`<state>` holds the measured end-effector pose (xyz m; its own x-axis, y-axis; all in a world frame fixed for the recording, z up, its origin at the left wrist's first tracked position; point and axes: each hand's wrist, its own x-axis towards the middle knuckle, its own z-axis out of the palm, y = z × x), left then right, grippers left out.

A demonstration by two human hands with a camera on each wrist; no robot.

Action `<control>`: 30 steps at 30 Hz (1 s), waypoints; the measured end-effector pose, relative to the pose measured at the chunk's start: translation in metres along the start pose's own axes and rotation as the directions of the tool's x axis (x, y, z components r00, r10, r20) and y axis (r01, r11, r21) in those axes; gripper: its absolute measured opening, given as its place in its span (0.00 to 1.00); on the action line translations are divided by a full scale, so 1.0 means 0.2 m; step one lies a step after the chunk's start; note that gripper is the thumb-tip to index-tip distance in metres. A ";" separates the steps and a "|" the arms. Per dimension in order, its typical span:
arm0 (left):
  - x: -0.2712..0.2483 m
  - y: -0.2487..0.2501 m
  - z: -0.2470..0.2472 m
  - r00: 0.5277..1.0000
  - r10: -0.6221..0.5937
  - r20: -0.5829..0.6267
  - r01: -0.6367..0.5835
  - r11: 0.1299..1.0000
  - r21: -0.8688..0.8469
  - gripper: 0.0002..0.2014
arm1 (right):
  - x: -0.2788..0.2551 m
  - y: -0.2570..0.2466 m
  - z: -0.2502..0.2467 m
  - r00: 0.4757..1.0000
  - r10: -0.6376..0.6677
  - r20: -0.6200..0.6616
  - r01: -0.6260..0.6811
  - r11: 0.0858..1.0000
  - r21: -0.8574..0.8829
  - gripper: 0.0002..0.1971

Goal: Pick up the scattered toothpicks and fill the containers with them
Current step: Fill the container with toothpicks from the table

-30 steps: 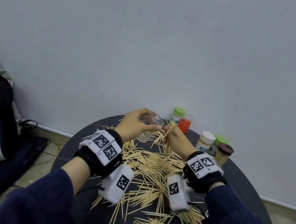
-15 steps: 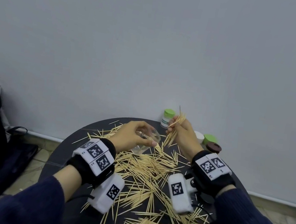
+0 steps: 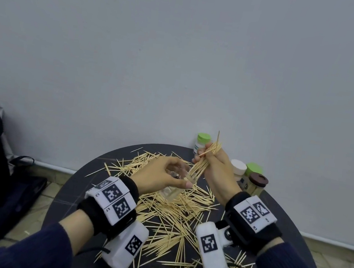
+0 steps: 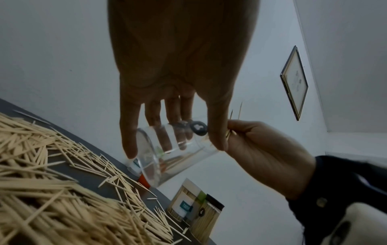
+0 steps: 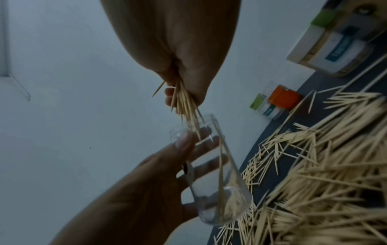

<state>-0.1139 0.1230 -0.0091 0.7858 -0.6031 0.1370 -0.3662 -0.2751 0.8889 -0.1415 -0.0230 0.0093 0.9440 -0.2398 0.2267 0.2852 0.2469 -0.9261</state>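
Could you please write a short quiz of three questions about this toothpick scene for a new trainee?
1. True or false: the left hand holds the clear container tilted, its open mouth toward the right hand.
2. What does the right hand grip? A) an orange lid B) a bundle of toothpicks C) nothing
3. Fill in: most toothpicks still lie scattered on the dark round ____.

Key: 1 true; 2 B; 3 table
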 end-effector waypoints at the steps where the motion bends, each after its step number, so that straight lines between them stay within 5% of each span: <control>1: 0.00 0.00 0.01 1.000 0.001 0.005 -0.001 1.000 -0.008 0.20 | 0.00 0.01 0.00 1.000 -0.001 0.001 0.001 1.000 0.005 0.13; 11: 0.02 0.04 0.08 0.995 -0.014 0.099 0.025 0.994 -0.110 0.09 | 0.00 0.03 -0.04 0.999 -0.012 -0.035 0.011 0.999 -0.030 0.13; 25: 0.02 0.04 0.08 0.988 -0.055 0.145 0.078 0.984 -0.160 0.06 | 0.00 0.05 -0.04 0.998 -0.050 0.028 0.052 0.993 -0.102 0.12; 30: 0.03 0.05 0.09 0.988 -0.056 0.147 0.087 0.973 -0.214 0.06 | -0.03 0.05 -0.05 0.999 0.007 0.032 -0.007 1.000 0.009 0.11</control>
<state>-0.1213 0.1034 -0.0074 0.7229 -0.6906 0.0214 -0.1815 -0.1599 0.9703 -0.1455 -0.0285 -0.0033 0.9508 -0.2075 0.2299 0.2797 0.2567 -0.9251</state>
